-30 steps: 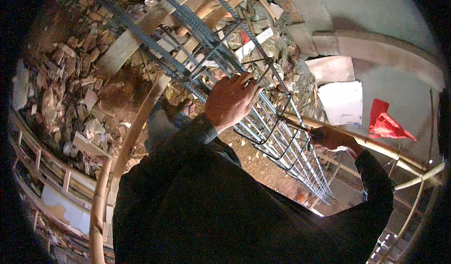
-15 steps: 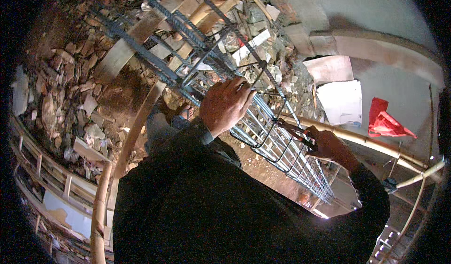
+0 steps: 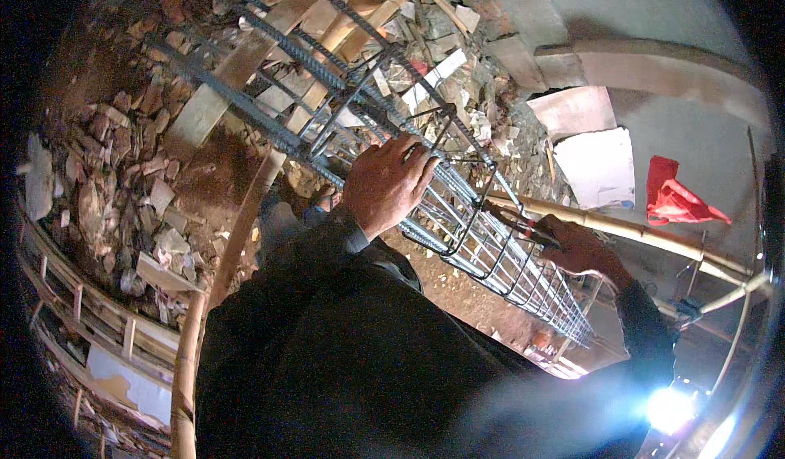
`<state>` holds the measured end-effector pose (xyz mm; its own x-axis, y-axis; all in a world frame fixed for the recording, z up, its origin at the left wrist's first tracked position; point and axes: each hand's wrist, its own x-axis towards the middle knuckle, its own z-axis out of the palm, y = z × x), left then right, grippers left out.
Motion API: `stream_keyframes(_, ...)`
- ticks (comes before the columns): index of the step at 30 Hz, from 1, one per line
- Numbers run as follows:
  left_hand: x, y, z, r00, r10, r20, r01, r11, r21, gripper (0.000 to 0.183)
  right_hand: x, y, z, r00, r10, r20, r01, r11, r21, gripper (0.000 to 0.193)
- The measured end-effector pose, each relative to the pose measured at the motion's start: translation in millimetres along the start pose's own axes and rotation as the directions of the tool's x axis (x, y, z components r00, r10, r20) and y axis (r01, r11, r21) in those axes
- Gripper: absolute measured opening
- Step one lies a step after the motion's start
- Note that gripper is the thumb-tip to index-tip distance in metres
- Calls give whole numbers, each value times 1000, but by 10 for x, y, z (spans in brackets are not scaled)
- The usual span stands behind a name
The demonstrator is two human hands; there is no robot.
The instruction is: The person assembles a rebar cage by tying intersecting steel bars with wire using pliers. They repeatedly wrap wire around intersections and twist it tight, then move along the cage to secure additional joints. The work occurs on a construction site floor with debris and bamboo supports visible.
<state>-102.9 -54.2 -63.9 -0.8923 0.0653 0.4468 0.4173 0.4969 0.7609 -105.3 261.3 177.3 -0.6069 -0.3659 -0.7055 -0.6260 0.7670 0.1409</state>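
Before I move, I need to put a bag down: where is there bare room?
Barest: grey surface, tilt unclear, between the curved ledge and red cloth; fairly open: brown ground between the rebar cage and dark garment. Crowded: rubble at left.

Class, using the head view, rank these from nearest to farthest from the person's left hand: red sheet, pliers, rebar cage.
1. Rebar cage: at the left hand.
2. Pliers: rightward, in the right hand.
3. Red sheet: farther right, past the right hand.
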Motion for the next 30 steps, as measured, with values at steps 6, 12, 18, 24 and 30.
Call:
stream_keyframes(6,-15,-17,4,999,-1,43,1,1000,3,19,133,-108,-75,948,225,223,-268,945,187,40)
stream_keyframes(12,-11,-15,-1,999,-7,42,8,1000,-17,19,216,274,14,671,66,739,-684,438,583,38)
stream_keyframes(18,-12,0,-27,994,-69,82,71,997,-24,19,43,167,227,728,210,653,-673,403,620,52)
stream_keyframes(24,21,20,-71,995,-55,82,55,998,5,19,-159,137,400,857,151,493,-448,691,567,51)
stream_keyframes(30,138,216,-154,994,-88,-66,62,943,-327,26,-358,-203,622,863,496,98,-422,601,679,57)
